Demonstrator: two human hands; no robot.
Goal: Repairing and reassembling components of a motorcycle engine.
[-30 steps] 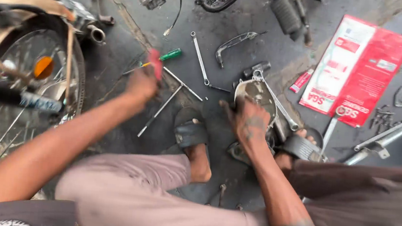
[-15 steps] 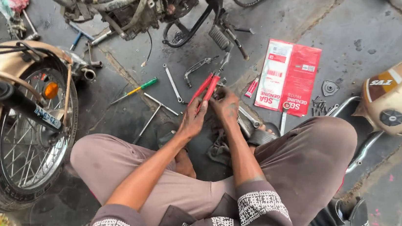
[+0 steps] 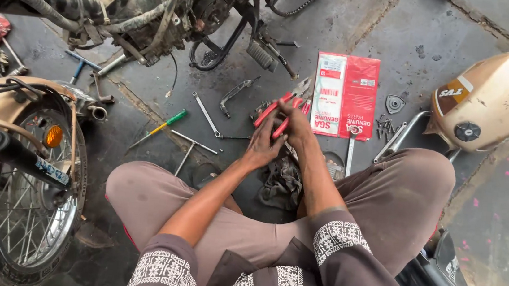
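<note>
I sit cross-legged on a grimy concrete floor. My left hand (image 3: 264, 144) holds the red handles of a pair of pliers (image 3: 278, 107), whose metal jaws point up and right toward a red and white packet (image 3: 345, 96). My right hand (image 3: 296, 121) is closed around the same handles from the right side. Under both hands lies a small metal motorcycle part (image 3: 262, 109), mostly hidden by the fingers. A dark rag (image 3: 282, 180) lies between my knees.
A stripped motorcycle frame and engine (image 3: 156, 3) stands at top left, a spoked wheel with beige fender (image 3: 31, 202) at left, a beige fuel tank (image 3: 495, 101) at right. Spanners (image 3: 206, 113), a green-handled screwdriver (image 3: 159, 129), a T-wrench (image 3: 187, 149) and loose bolts (image 3: 385, 126) lie around.
My left hand brought the red-handled pliers in from the left to the part in front of me. Both hands now grip them together, and my view has tilted up and right.
</note>
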